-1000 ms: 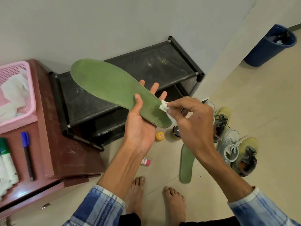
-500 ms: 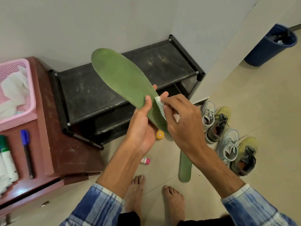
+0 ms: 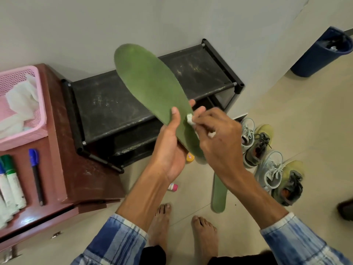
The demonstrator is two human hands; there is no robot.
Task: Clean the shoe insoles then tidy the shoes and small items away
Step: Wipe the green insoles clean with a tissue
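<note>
My left hand (image 3: 169,150) grips a green insole (image 3: 149,85) near its heel end, with the toe end pointing up and left over the black shoe rack (image 3: 118,104). My right hand (image 3: 219,142) pinches a small white wipe (image 3: 190,118) against the insole's lower part. A second green insole (image 3: 218,196) lies on the floor, partly hidden by my right forearm. Two pairs of shoes (image 3: 267,155), grey and olive, stand on the floor to the right. A yellow-capped item (image 3: 190,157) and a small pink item (image 3: 172,187) lie on the floor below my hands.
A brown cabinet (image 3: 63,150) at left carries a pink basket (image 3: 36,104) with white cloths, a blue pen (image 3: 36,175) and markers (image 3: 11,180). A blue bin (image 3: 321,52) stands far right by the wall. My bare feet (image 3: 181,232) are on the tiled floor.
The insole has swung from nearly level to more upright, toe end moving right and up. My right hand with the wipe has shifted along the insole's heel part.
</note>
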